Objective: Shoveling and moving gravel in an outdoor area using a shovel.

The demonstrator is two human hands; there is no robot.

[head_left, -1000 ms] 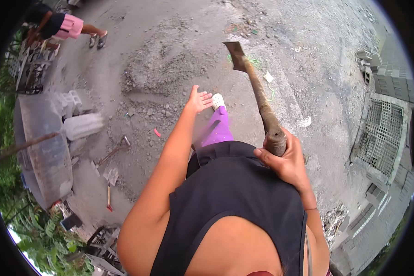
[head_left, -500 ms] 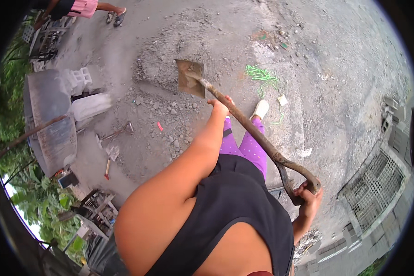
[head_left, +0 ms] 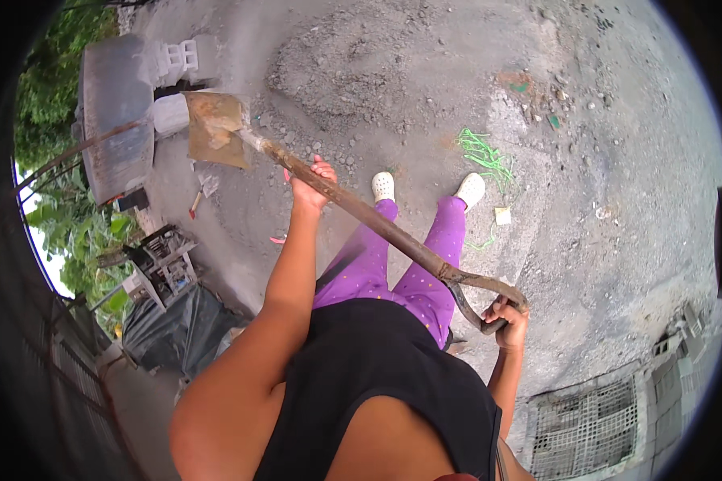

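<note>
A shovel (head_left: 369, 218) with a long wooden shaft slants across in front of my body. My left hand (head_left: 313, 186) is closed round the shaft a little behind the blade. At the other end my right hand (head_left: 509, 321) grips the D-shaped handle near my right hip. The shovel's rusty square blade (head_left: 217, 128) points to the far left, raised in front of a white sack-like block; no heap of gravel shows on it. A pile of grey gravel (head_left: 337, 80) lies on the ground ahead of my feet.
Green string (head_left: 485, 154) lies tangled beyond my right shoe. At the left stand a large metal sheet or tub (head_left: 119, 112), hollow blocks (head_left: 181, 58) and a small red-handled tool (head_left: 196, 204). A lattice panel (head_left: 586, 429) is at the lower right.
The shovel has swung left, its blade leaving the edge of the gravel pile. Both hands went with it, still gripping. My view has turned, and the other person has left it.
</note>
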